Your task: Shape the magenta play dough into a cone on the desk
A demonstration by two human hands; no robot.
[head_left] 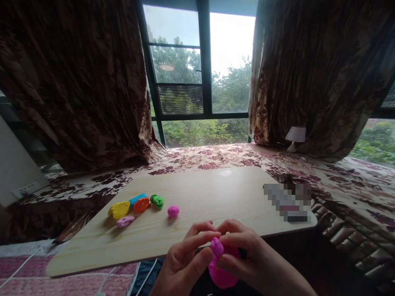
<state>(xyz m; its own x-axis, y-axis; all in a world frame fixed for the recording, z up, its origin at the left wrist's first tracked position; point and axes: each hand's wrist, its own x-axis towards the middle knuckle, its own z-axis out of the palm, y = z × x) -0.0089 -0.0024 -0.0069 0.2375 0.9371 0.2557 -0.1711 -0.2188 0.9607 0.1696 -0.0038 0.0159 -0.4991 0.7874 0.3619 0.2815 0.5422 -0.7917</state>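
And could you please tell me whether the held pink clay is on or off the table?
Off: the left hand and right hand hold the pink clay this side of the table.

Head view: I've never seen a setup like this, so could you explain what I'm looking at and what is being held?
There is no machine here. A camera worn on a person's head looks forward and down at their two bare hands; this is the only view. The left hand and right hand together hold a bright pink lump, seemingly modelling clay. Beyond them is a pale table. Towards its left lie a yellow lump, blue lump, orange lump, green lump and pale pink lump; a small pink ball sits apart. The pixelated patch at the right hides what is there.
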